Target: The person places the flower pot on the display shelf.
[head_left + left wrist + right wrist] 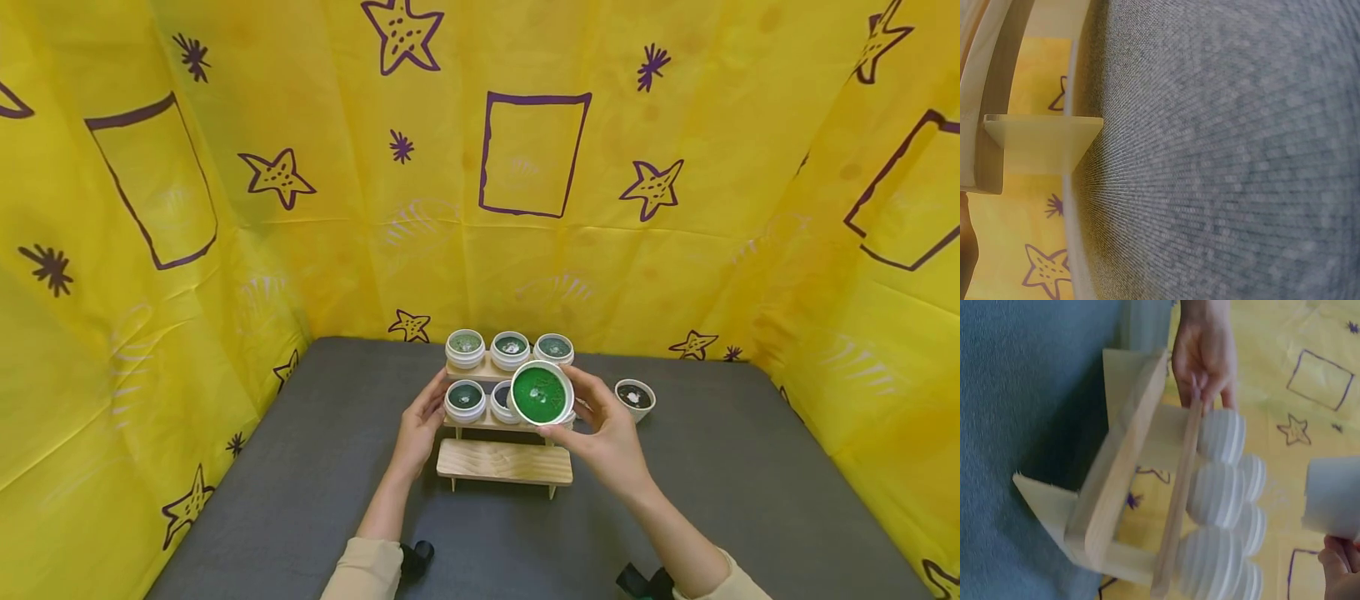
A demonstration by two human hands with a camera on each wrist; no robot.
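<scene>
My right hand point(611, 442) pinches a white cup point(540, 394) with bright green contents between thumb and fingers, raised in front of a tiered wooden stand point(504, 462). In the right wrist view the same cup point(1334, 494) appears at the right edge, over my fingers. With its fingers at the end of the middle shelf, my left hand point(418, 429) grips the stand's left side. White ribbed jars with dark green contents, such as the front left jar point(465, 400), fill the upper two tiers. The raised cup partly hides the front row's middle and right jars.
A small white cup point(634, 397) with dark contents stands right of the stand on the dark grey tabletop point(337, 500). Yellow cloth point(450, 267) with purple stars and frames encloses the back and both sides. The stand's lowest step bears no jar.
</scene>
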